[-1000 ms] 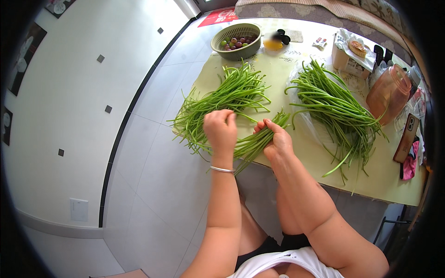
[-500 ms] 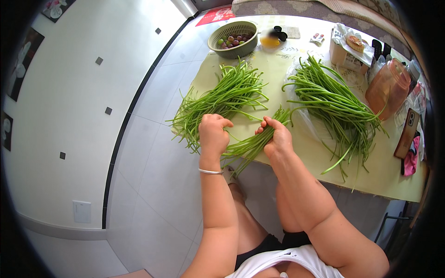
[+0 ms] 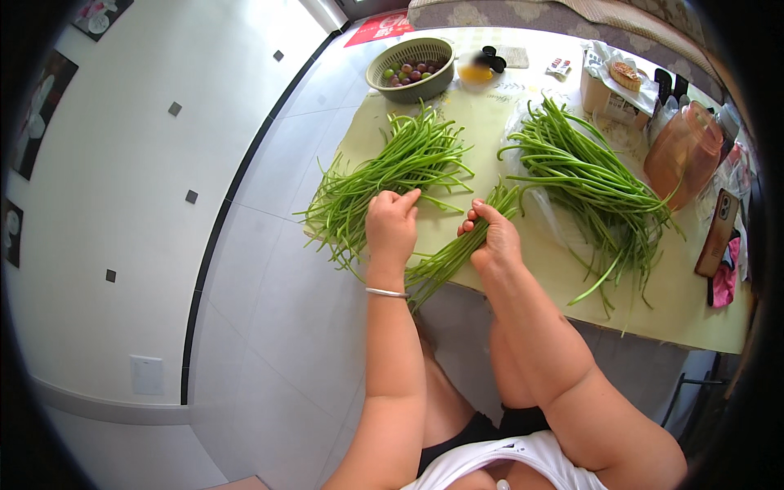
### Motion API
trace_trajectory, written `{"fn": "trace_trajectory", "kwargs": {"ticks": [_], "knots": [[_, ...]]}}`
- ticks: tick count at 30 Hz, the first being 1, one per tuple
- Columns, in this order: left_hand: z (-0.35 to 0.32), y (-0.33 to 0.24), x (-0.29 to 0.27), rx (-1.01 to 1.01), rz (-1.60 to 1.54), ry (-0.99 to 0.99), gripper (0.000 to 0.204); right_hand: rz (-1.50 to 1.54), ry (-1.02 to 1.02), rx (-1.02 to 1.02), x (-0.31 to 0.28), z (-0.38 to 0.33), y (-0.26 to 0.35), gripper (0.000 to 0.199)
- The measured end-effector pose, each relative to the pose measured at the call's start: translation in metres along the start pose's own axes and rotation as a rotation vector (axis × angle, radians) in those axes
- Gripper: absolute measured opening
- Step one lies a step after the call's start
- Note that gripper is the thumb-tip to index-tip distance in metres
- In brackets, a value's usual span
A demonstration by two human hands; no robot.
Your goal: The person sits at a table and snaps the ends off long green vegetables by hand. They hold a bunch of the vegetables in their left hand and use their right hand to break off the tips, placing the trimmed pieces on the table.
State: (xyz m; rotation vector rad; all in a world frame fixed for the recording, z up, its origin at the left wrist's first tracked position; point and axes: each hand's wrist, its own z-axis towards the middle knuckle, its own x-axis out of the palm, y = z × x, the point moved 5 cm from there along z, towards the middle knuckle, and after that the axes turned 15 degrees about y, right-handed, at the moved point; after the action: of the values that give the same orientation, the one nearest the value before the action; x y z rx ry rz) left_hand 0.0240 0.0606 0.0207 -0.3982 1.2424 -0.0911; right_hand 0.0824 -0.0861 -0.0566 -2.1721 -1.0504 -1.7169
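Note:
My right hand (image 3: 493, 237) is closed round a bunch of long green vegetable stems (image 3: 445, 260), whose lower ends hang past the table's near edge. Left of it, my left hand (image 3: 392, 227), with a silver bangle on the wrist, is at the near side of a loose pile of the same stems (image 3: 408, 155). Its thumb and fingers are pinched together against the pile; whether a stem is between them is hidden. A larger heap of stems (image 3: 572, 171) lies to the right on a clear plastic bag (image 3: 549, 214), apart from both hands.
Toward the back stand a green colander (image 3: 408, 91) of grapes and a cup of yellow liquid (image 3: 475, 73). At the right are a box (image 3: 608, 102) with a pastry on top, an orange translucent jug (image 3: 684, 155), a phone (image 3: 715, 233) and a pink cloth (image 3: 723, 278).
My left hand has moved up and to the right, to the pile's near edge, its fingers now pinched there. My right hand has shifted slightly right, still holding its bunch.

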Motion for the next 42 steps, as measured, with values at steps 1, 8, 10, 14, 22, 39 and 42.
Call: {"fn": "trace_trajectory", "kwargs": {"ticks": [1,8,10,14,22,39,42], "knots": [[0.002,-0.001,0.009,-0.003,0.045,0.018,0.029,0.011,-0.002,-0.002,0.000,0.000,0.001,0.011],[0.010,-0.010,0.023,-0.011,0.107,-0.091,0.027,0.008,-0.008,0.001,0.001,0.000,0.006,0.010],[0.011,-0.008,0.027,-0.012,0.127,-0.096,0.024,-0.011,-0.022,0.009,0.002,-0.001,0.005,0.009],[0.009,-0.005,0.025,-0.040,0.087,-0.144,0.016,0.013,0.002,0.024,0.001,-0.002,0.005,0.010],[0.007,-0.043,-0.001,-0.015,-0.129,-0.172,0.013,-0.044,0.018,0.040,0.006,-0.003,0.003,0.015],[0.002,-0.044,0.010,-0.026,-0.216,0.124,0.012,-0.049,0.088,-0.058,0.005,0.002,0.001,0.017],[0.002,-0.062,0.009,0.069,-0.203,0.084,0.011,-0.080,0.132,-0.025,0.010,0.003,-0.002,0.019]]}}
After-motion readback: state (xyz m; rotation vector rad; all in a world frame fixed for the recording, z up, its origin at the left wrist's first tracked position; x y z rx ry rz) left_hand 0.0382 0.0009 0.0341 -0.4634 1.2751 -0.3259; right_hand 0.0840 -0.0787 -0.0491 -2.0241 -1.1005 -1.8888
